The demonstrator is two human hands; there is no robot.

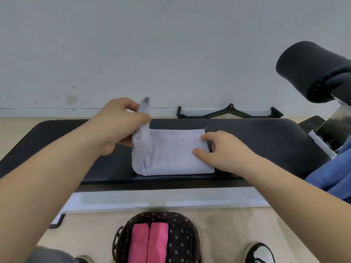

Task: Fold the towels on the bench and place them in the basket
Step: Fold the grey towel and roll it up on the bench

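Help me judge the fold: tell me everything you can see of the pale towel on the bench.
The pale towel is soft, plain greyish-white cloth, folded into a layered rectangle lying flat across the black padded bench, near its front edge. Its left end is lifted: the left hand pinches a corner, which stands up above that hand. The right hand rests its thumb and a finger on the towel's right edge. A small loose thread shows at the far right corner.

Black padded tabletop (256, 141): grey towel (171, 152) at centre, its 9 o'clock end raised; blue cloth (332, 179) over the 4 o'clock end.
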